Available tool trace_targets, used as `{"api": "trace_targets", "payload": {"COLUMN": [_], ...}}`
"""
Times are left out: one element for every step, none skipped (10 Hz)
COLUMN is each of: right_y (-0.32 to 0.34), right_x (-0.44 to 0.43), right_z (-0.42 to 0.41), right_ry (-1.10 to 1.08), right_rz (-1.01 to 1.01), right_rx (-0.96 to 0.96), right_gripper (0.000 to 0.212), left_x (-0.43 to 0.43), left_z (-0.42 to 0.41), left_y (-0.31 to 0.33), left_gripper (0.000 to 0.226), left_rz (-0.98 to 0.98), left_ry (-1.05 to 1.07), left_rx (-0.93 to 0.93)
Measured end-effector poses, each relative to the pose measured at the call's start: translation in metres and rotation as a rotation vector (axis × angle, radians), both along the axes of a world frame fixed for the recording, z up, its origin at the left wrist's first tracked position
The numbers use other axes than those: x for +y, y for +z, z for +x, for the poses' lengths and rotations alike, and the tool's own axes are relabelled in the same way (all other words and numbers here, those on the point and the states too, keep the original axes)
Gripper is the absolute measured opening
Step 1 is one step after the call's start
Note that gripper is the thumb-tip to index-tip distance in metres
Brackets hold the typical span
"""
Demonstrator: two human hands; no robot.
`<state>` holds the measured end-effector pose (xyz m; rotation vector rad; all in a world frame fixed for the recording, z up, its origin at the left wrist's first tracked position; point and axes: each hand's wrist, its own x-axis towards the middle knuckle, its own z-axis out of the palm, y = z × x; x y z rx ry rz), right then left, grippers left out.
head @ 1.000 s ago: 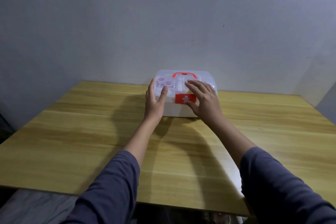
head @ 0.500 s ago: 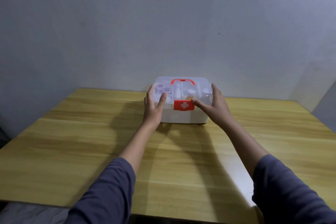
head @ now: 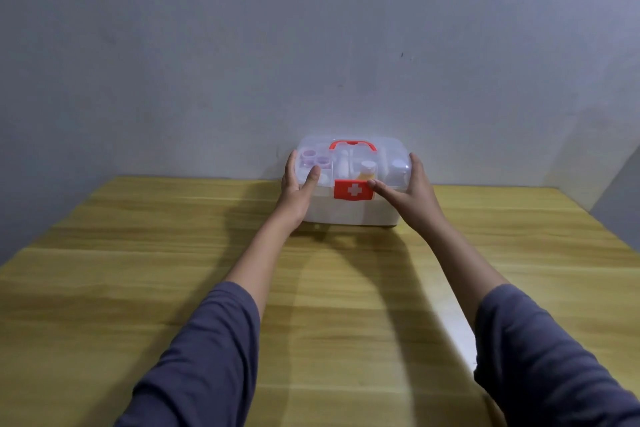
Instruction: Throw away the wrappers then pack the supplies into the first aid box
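Observation:
The first aid box [head: 349,213] stands at the far edge of the wooden table, against the wall. It is white with a clear lid, a red handle [head: 352,144] on top and a red latch [head: 353,189] with a white cross in front. Its lid is down, and small bottles and supplies show through it. My left hand [head: 297,189] clasps the box's left end, thumb on the lid. My right hand [head: 412,192] holds the right end, thumb touching the latch. No wrappers are in sight.
The wooden table [head: 173,288] stretches toward me, bare where it shows. A grey wall [head: 311,45] rises right behind the box. The table's right edge runs near a corner of the wall.
My right hand has slid from the lid's top near the latch to the box's right end. The left hand has stayed at the left end. The view has tilted upward.

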<state>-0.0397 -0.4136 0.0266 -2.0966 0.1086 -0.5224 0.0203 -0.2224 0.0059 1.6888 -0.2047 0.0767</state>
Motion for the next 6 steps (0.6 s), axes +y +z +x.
{"api": "trace_targets", "payload": {"right_y": [0.002,0.002,0.006,0.005,0.008,-0.02], "right_x": [-0.006,-0.008,-0.007,-0.005,-0.004,-0.008], "right_z": [0.006,0.01,0.01,0.006,-0.011,-0.036], "right_ry": [0.014,0.027,0.031,0.021,0.039,-0.045], "right_rz": [-0.016,-0.007,0.024,0.052,0.087,0.004], "right_rx": [0.014,0.007,0.028,0.086,0.153,0.271], "right_gripper": [0.09,0.087,0.089,0.092,0.071,0.065], "left_x": [-0.005,-0.006,-0.007,-0.007,-0.003,-0.01], "left_z": [0.01,0.015,0.009,0.0,-0.007,-0.034], "left_y": [-0.003,-0.002,0.008,0.014,0.028,0.01], "left_gripper": [0.064,0.063,0.059,0.067,0.077,0.081], "left_rz": [0.006,0.023,0.07,0.221,0.396,0.414], "left_ry": [-0.01,-0.011,-0.014,0.048,0.174,0.18], "left_rx": [-0.009,-0.023,-0.047,-0.018,0.096,0.111]}}
